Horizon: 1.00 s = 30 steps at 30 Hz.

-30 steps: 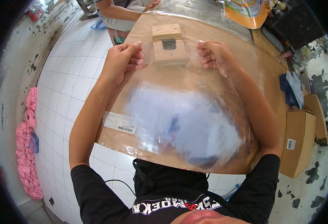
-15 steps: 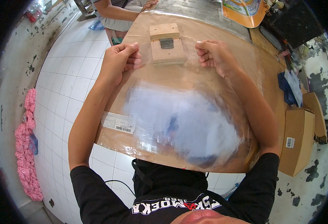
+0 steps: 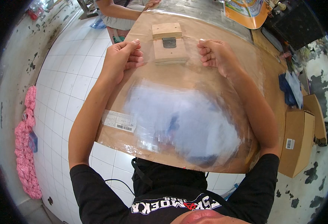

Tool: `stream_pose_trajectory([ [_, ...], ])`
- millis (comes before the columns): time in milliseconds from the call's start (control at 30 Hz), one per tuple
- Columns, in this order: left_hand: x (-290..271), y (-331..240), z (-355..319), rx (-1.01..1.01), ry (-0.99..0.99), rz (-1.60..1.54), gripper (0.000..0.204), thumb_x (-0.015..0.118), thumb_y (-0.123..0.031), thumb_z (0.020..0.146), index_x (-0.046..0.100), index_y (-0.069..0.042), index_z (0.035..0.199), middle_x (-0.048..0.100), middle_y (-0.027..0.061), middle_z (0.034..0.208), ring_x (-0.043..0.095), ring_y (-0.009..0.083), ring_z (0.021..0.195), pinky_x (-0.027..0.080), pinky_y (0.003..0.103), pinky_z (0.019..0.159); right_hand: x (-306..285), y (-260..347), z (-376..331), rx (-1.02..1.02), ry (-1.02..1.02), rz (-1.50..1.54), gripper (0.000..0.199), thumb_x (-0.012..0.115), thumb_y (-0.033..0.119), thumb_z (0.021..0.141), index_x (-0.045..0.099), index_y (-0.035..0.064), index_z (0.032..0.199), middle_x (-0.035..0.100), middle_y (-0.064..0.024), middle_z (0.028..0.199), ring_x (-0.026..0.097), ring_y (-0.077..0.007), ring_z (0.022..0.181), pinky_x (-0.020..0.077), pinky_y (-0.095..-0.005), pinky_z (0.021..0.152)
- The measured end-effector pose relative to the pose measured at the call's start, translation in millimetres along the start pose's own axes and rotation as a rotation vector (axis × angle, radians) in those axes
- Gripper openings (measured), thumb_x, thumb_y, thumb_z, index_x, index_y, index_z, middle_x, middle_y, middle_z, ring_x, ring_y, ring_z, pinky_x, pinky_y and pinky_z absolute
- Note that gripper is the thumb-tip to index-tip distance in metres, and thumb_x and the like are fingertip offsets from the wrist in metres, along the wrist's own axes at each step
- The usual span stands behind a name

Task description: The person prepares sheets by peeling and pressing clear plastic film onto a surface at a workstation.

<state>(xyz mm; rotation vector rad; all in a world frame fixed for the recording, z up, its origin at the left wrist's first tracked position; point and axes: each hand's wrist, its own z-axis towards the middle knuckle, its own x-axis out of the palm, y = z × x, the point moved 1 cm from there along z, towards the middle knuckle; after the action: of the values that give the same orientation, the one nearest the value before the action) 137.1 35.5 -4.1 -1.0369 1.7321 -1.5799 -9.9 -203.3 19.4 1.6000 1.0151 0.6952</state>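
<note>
A clear plastic bag [image 3: 182, 119] with a pale blue cloth-like thing inside and a white label near its left edge lies over a brown table [image 3: 223, 41]. My left hand [image 3: 121, 59] pinches the bag's far left edge. My right hand [image 3: 216, 54] pinches the far right edge. Between the two hands a small wooden block [image 3: 168, 44] with a dark metal piece on top sits on the table, partly under the plastic.
Another person's arm [image 3: 119, 11] rests at the table's far end. A cardboard box [image 3: 296, 142] stands to the right, with blue cloth [image 3: 289, 87] on the table edge. An orange-and-white bag [image 3: 248, 13] lies far right. A pink fabric heap [image 3: 26, 149] lies on the white tiled floor.
Both hands have lifted the bag's far edge slightly toward me, so more of the wooden block shows beyond it. The grip on the bag is the same.
</note>
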Motion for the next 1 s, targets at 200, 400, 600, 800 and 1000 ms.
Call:
stream_pose_trajectory([
  [200,-1,0,0,0.005,0.009,-0.006,0.027,0.063,-0.025,0.09,0.06,0.002,0.09,0.059,0.0056,0.075,0.059,0.01,0.061,0.056,0.024,0.055,-1,-2,1,-0.025,0.018,0.009,0.024,0.061,0.026,0.087,0.062,0.0026,0.084,0.057,-0.0025,0.072,0.056,-0.0119,0.059,0.0497,-0.0261,0.054],
  [400,-1,2,1,0.008,0.012,-0.004,0.026,0.063,-0.024,0.09,0.06,0.002,0.09,0.059,0.0062,0.076,0.06,0.0101,0.061,0.056,0.024,0.055,-3,-1,0,-0.016,0.031,0.013,0.023,0.062,0.026,0.087,0.062,0.0029,0.086,0.057,-0.002,0.072,0.057,-0.0115,0.059,0.049,-0.0249,0.055],
  [600,-1,0,-1,0.01,-0.005,0.004,0.026,0.063,-0.024,0.09,0.06,0.002,0.092,0.06,0.0066,0.077,0.059,0.0102,0.061,0.056,0.024,0.056,-3,-3,1,0.006,0.035,-0.002,0.027,0.062,0.029,0.087,0.061,0.0024,0.092,0.057,-0.0015,0.076,0.057,-0.0103,0.061,0.0476,-0.0223,0.056],
  [800,0,-1,-4,0.194,-0.155,0.11,0.024,0.061,-0.019,0.091,0.058,0.002,0.102,0.061,0.0103,0.088,0.063,0.0131,0.069,0.055,0.025,0.061,-13,2,4,-0.048,-0.094,-0.051,0.029,0.062,0.031,0.087,0.062,0.0049,0.1,0.058,-0.0021,0.088,0.058,-0.0105,0.069,0.0495,-0.0244,0.061],
  [1000,9,-28,-27,0.939,-0.107,0.601,0.018,0.052,0.006,0.072,0.065,-0.001,0.082,0.066,0.0105,0.092,0.063,0.0189,0.082,0.048,0.027,0.069,-45,33,-19,-0.255,-0.121,-0.234,0.029,0.061,0.031,0.088,0.063,0.0064,0.104,0.06,-0.0003,0.091,0.058,-0.0096,0.073,0.0481,-0.0241,0.066],
])
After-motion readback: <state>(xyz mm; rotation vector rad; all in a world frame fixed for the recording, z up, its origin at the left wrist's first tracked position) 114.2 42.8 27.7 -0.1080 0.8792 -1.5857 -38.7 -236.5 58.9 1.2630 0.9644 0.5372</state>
